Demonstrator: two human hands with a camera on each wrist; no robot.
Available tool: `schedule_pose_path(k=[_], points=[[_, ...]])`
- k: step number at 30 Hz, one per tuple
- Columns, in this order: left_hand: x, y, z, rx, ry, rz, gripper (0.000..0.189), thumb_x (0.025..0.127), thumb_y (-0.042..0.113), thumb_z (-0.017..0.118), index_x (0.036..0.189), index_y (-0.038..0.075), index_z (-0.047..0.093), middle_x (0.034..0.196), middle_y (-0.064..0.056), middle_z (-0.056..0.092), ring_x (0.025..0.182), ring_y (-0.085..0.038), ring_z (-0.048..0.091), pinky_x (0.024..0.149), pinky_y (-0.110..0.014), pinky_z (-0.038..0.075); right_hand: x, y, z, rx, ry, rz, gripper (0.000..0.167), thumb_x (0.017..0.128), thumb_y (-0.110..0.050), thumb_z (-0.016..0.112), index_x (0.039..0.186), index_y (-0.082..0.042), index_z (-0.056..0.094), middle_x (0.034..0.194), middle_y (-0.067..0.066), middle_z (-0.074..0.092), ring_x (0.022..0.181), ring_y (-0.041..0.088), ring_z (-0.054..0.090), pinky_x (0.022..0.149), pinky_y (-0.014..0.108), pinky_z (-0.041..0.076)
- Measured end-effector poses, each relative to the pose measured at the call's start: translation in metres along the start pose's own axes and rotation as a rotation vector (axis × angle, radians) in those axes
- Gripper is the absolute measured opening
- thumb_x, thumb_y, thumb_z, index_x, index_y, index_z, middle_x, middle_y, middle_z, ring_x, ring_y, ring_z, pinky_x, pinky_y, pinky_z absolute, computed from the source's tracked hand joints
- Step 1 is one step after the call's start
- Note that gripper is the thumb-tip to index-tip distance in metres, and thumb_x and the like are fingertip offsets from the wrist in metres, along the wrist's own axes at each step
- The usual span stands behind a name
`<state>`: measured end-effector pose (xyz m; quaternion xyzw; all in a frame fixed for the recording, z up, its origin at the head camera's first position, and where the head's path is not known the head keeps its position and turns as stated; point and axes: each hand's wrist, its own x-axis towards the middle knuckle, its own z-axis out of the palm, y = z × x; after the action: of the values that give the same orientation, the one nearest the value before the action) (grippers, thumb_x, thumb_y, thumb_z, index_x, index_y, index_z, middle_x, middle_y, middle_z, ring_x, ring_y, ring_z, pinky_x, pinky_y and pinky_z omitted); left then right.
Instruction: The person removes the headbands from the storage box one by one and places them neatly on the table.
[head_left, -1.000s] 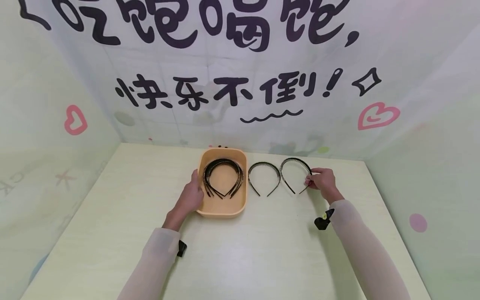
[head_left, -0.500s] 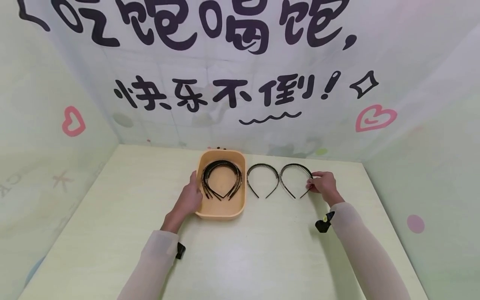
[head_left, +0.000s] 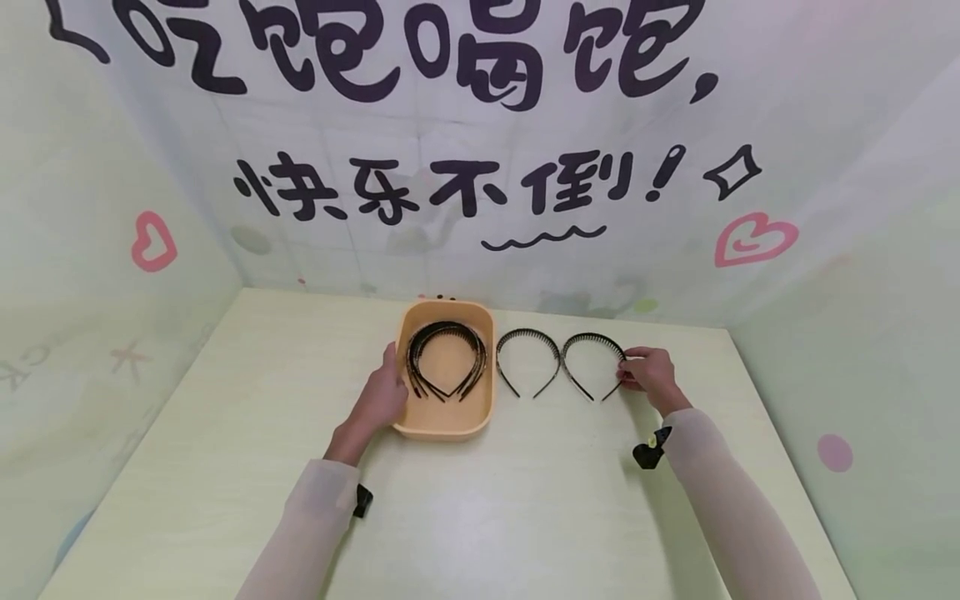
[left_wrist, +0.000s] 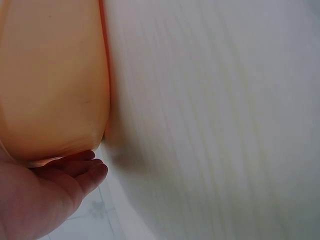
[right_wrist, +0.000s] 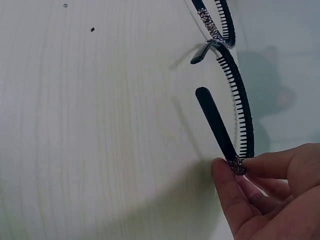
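Note:
An orange plastic box [head_left: 448, 422] stands on the table in the head view, with several black headbands [head_left: 480, 367] nested inside. My left hand [head_left: 381, 393] grips its left side; the left wrist view shows the fingers [left_wrist: 90, 177] bent against the box wall [left_wrist: 55, 75]. To the right of the box, a black toothed headband [head_left: 528, 332] lies flat with its ends toward me. Beside it is a second such headband [head_left: 592, 337], and the two touch or nearly touch. My right hand [head_left: 649, 375] pinches this one's right arm between thumb and fingers, at a glittery patch [right_wrist: 237, 167].
The pale wooden table [head_left: 480, 517] extends in front of the box. Behind it rises a printed wall [head_left: 420, 258] with lettering, close to the box's far end. Side walls stand left and right. Tiny specks [right_wrist: 92, 29] lie on the tabletop in the right wrist view.
My right hand has drawn the right headband slightly toward me and turned it a little, so it sits more level with its neighbour. The left hand and box have stayed put.

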<state>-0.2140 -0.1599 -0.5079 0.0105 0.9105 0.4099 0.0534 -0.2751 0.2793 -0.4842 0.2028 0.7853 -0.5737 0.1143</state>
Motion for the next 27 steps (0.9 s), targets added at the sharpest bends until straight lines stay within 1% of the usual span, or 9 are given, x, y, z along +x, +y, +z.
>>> schedule_pose_path(k=[6,11,17,19,21,25,27], points=[[-0.0010,-0.0004,-0.0005,0.006,0.004,-0.005,0.065,0.097,0.000,0.029,0.157,0.004,0.004,0.127,-0.037,0.056,0.078,-0.028,0.064,0.068,-0.038,0.051,-0.0001,0.0009,0.0014,-0.004,0.017,-0.005,0.044,0.092,0.001,0.060,0.134,0.011,0.052,0.078,0.001,0.070,0.068,0.010,0.067,0.067,0.029,0.059],[-0.0005,0.0011,-0.0013,0.014,-0.013,-0.001,0.065,0.098,0.000,0.028,0.157,0.001,0.002,0.129,-0.039,0.054,0.078,-0.027,0.064,0.066,-0.037,0.051,-0.0017,0.0005,-0.0003,-0.019,0.018,0.002,0.042,0.094,-0.003,0.058,0.133,0.011,0.052,0.082,0.004,0.069,0.070,0.011,0.067,0.068,0.030,0.059],[0.0014,0.0036,-0.0017,0.016,-0.005,0.000,0.064,0.098,0.000,0.029,0.156,0.001,0.003,0.126,-0.038,0.056,0.076,-0.027,0.063,0.065,-0.036,0.050,-0.0025,-0.0025,-0.0032,-0.034,0.016,-0.008,0.040,0.096,-0.005,0.056,0.132,0.012,0.052,0.086,0.006,0.068,0.071,0.011,0.067,0.070,0.029,0.059],[0.0009,0.0031,-0.0019,0.021,-0.007,-0.001,0.064,0.098,0.000,0.029,0.156,0.000,0.003,0.127,-0.039,0.055,0.078,-0.028,0.064,0.066,-0.037,0.051,-0.0025,-0.0029,-0.0034,-0.036,0.020,-0.003,0.040,0.096,-0.004,0.055,0.132,0.013,0.051,0.088,0.007,0.068,0.071,0.011,0.067,0.070,0.029,0.059],[-0.0002,0.0023,-0.0022,0.025,-0.010,-0.004,0.065,0.098,0.000,0.029,0.156,-0.001,0.001,0.131,-0.039,0.053,0.084,-0.030,0.065,0.071,-0.039,0.052,-0.0030,-0.0025,-0.0026,-0.042,0.029,0.009,0.040,0.096,-0.004,0.055,0.132,0.012,0.052,0.088,0.007,0.068,0.071,0.011,0.066,0.071,0.030,0.059],[-0.0016,0.0006,-0.0026,0.024,-0.014,-0.002,0.068,0.096,-0.002,0.031,0.156,-0.004,-0.001,0.134,-0.041,0.048,0.089,-0.032,0.065,0.073,-0.040,0.052,-0.0051,0.0002,-0.0007,-0.041,0.045,0.026,0.039,0.096,-0.004,0.054,0.132,0.011,0.053,0.092,0.009,0.068,0.071,0.011,0.066,0.071,0.030,0.059],[-0.0016,-0.0006,-0.0024,0.021,-0.013,0.000,0.068,0.096,-0.003,0.032,0.156,-0.004,0.000,0.134,-0.041,0.048,0.090,-0.033,0.065,0.072,-0.040,0.053,-0.0055,0.0003,0.0003,-0.041,0.049,0.025,0.039,0.097,-0.004,0.053,0.132,0.011,0.053,0.096,0.011,0.067,0.072,0.011,0.066,0.072,0.031,0.059]])
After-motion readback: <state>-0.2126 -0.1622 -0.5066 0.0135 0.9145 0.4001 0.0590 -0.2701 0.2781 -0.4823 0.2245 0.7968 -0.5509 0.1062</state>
